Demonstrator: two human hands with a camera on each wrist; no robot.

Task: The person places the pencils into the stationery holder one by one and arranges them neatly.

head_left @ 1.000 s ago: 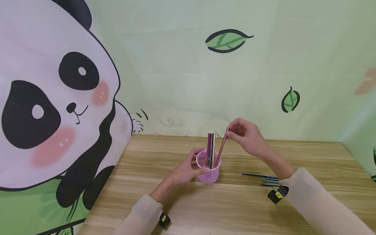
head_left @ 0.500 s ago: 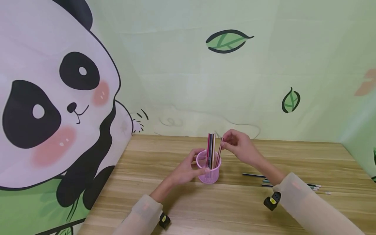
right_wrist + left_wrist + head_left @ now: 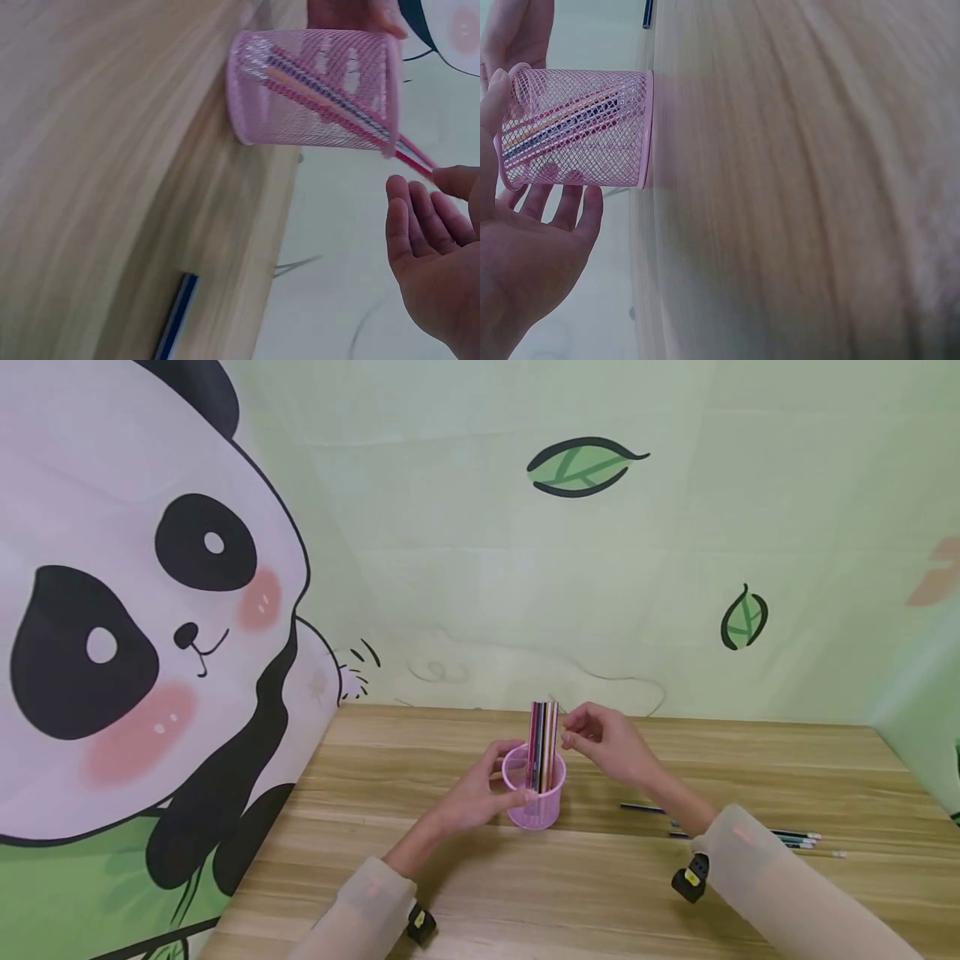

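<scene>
A pink mesh pencil cup stands upright on the wooden table, held at its rim and sides by my left hand, thumb in front and fingers behind. Several pencils lean together inside it, their upper ends above the rim. To the right of those ends is my right hand, with its fingers loosely bent and nothing between them. In the right wrist view, the thumb of the right hand is close to the end of a red pencil; whether it touches cannot be told.
Several more pencils lie on the table, partly hidden under the right forearm. A dark pencil lies nearest the cup. Behind the table hangs a pale green backdrop with a panda at the left.
My right hand has lowered a reddish pencil into the cup and let it go; it now leans beside the others. The left hand and cup have stayed in place.
</scene>
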